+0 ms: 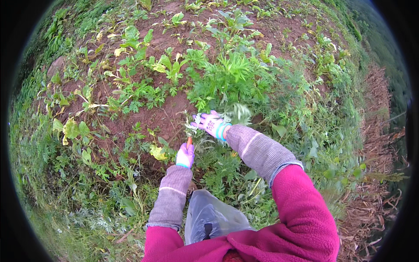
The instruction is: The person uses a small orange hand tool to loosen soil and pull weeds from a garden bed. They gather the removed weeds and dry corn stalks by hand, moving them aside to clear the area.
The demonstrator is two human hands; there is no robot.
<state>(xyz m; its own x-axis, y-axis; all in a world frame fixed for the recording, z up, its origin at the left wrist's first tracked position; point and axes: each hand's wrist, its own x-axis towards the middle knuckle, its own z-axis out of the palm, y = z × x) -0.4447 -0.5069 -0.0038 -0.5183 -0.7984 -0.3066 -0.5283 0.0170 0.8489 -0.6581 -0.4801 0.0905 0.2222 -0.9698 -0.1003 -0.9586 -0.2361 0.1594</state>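
Both my hands wear purple and white work gloves with turquoise cuffs. My left hand (185,155) is closed around an orange handle (189,142); whatever is on the handle's far end is hidden among leaves. Just above and to the right, my right hand (210,125) is spread among silvery-green weed stems (192,126), with its fingers pointing left; whether it grips any stem I cannot tell. A dense clump of leafy green weeds (234,77) stands beyond my right hand, its nearest leaves blurred.
Yellowing leafy plants (72,129) grow in reddish soil (163,118) ahead and to the left. Translucent plastic sheeting (212,213) covers my front near the legs. Dry brown stalks (373,157) lie along the right side. A rock (56,66) sits at the upper left.
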